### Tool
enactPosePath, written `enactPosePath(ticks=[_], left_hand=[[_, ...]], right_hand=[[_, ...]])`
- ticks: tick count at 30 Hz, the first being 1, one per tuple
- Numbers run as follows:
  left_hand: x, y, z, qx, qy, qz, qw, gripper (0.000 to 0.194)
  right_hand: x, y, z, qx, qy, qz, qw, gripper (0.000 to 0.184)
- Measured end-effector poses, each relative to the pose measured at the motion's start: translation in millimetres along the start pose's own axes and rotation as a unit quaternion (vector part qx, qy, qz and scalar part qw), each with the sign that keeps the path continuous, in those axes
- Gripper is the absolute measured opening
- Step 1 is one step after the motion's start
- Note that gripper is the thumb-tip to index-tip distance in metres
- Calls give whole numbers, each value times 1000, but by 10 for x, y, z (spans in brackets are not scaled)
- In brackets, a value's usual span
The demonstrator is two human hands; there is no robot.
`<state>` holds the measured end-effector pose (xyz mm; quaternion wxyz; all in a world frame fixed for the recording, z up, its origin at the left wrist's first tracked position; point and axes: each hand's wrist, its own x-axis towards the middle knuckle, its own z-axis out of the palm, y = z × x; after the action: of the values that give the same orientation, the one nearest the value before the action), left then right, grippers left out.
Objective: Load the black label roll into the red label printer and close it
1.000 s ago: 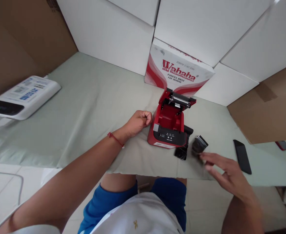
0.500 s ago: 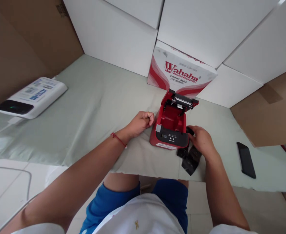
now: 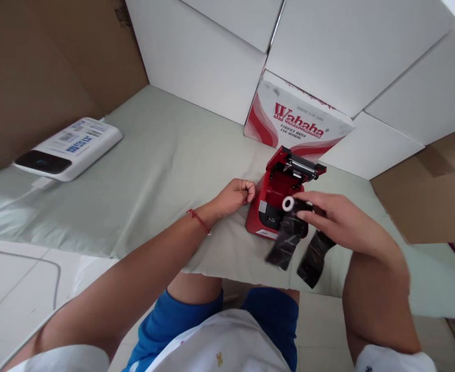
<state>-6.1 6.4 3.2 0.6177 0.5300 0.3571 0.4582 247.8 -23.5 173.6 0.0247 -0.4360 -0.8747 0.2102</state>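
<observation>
A small red printer (image 3: pixel 277 194) with its lid open sits on the pale green cloth (image 3: pixel 165 170). My right hand (image 3: pixel 339 222) holds a roll with a white core (image 3: pixel 288 203) above the printer's front; black wrapping strips (image 3: pixel 285 240) hang down from it. My left hand (image 3: pixel 235 195) rests in a fist on the cloth, just left of the printer, with nothing visible in it. A red cord circles that wrist.
A red and white "Wahaha" carton (image 3: pixel 297 121) stands behind the printer among white boxes (image 3: pixel 196 51). A white device (image 3: pixel 70 150) with a cable lies at the far left. Brown cardboard (image 3: pixel 433 191) leans at the right and left.
My right hand reached to the black items beside the printer, then lifted the roll with its hanging black strips above the printer. The left fist stayed put. The view shifted right.
</observation>
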Motion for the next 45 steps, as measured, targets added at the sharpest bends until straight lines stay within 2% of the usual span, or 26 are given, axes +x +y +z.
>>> enactPosePath(ticks=[2, 4, 8, 12, 21, 28, 32, 33, 34, 35, 37, 39, 42, 44, 45], left_hand=[[-2, -5, -4, 2, 1, 2, 1000, 7], [4, -7, -9, 3, -1, 3, 1000, 7], [33, -19, -11, -2, -6, 2, 1000, 6], [56, -35, 2, -8, 4, 4, 1000, 6], [50, -32, -2, 10, 6, 10, 1000, 9], [64, -66, 5, 57, 22, 37, 997, 7], [-159, 81, 102, 113, 98, 102, 983, 12], [-245, 131, 151, 133, 128, 139, 973, 13], [-333, 175, 209, 195, 145, 212, 947, 17], [-415, 207, 272, 255, 135, 273, 918, 23], [-545, 224, 399, 344, 90, 353, 865, 37], [-619, 183, 496, 422, 67, 394, 814, 45], [-664, 90, 544, 497, 72, 421, 756, 38], [-685, 54, 525, 511, 80, 438, 735, 35], [-696, 47, 511, 512, 86, 447, 729, 35]], right_hand=[[275, -29, 163, -79, 2, 33, 996, 34], [466, -72, 268, -158, -21, 70, 985, 31], [640, -172, 306, -246, -69, 109, 961, 27], [698, -184, 279, -244, -73, 100, 962, 23], [589, -63, 301, -180, -23, 81, 980, 32], [802, -19, 338, -216, -119, 84, 965, 26], [847, -16, 317, -215, -132, 81, 964, 26], [836, -15, 313, -212, -130, 82, 965, 28], [820, -11, 310, -209, -126, 83, 966, 30], [801, -4, 308, -203, -122, 81, 968, 33], [754, 17, 303, -177, -114, 73, 975, 36], [690, 38, 294, -135, -110, 62, 983, 37], [534, 36, 261, -51, -71, 47, 995, 41], [403, 12, 225, 26, 3, 37, 999, 40], [345, 1, 207, 63, 61, 34, 996, 38]])
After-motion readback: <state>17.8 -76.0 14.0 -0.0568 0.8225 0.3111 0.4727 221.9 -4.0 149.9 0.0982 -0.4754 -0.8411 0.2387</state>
